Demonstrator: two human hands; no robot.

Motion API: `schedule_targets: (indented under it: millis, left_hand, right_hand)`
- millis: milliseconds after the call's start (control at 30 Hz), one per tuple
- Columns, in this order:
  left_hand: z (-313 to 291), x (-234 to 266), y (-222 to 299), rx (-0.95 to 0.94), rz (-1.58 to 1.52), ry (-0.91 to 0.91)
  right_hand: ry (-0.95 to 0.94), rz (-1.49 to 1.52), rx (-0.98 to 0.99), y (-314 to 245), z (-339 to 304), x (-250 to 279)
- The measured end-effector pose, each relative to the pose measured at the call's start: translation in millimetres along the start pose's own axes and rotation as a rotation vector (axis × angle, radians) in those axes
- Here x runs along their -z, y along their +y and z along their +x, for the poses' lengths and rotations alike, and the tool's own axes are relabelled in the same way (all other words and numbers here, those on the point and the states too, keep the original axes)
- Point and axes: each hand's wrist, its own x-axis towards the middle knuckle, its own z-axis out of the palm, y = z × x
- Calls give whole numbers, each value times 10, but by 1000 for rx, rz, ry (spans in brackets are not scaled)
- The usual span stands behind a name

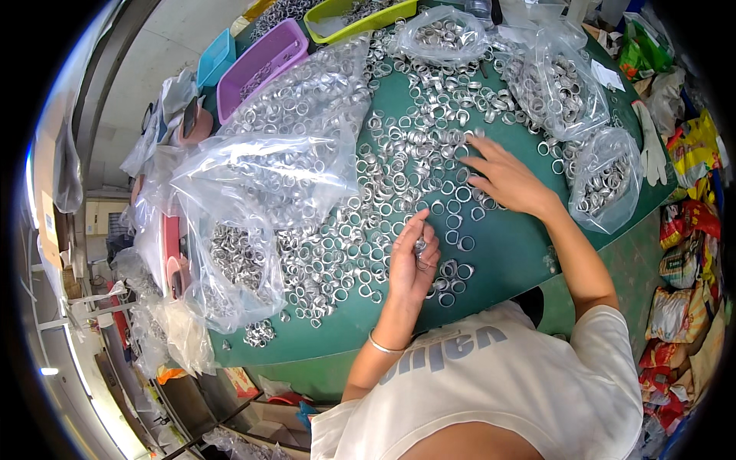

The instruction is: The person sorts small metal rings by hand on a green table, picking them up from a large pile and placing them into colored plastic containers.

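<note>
Many loose silver-coloured metal rings are spread over a green tabletop. My left hand is turned partly palm up above the near part of the spread. Its fingers curl around a few metal rings in the palm. To its right and farther away, my right hand reaches over the right side of the spread. Its fingers are apart, with the tips among or just above the rings; no ring shows in its grip. A small group of rings lies beside my left wrist.
Clear bags of rings lie at the left, far right and right edge. Purple, yellow-green and blue trays stand at the back. A white glove hangs near the right edge.
</note>
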Motion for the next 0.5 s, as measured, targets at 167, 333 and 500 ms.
schedule_targets:
  millis: [167, 333, 500]
  left_hand:
    - [12, 5, -15, -1, 4, -2]
    - [18, -20, -74, 2, 23, -41]
    - [-12, -43, -89, -3, 30, 0]
  right_hand:
    - [-7, 181, 83, 19, -225, 106]
    - [456, 64, 28, -40, 83, -72]
    - [127, -97, 56, -319, -11, -266]
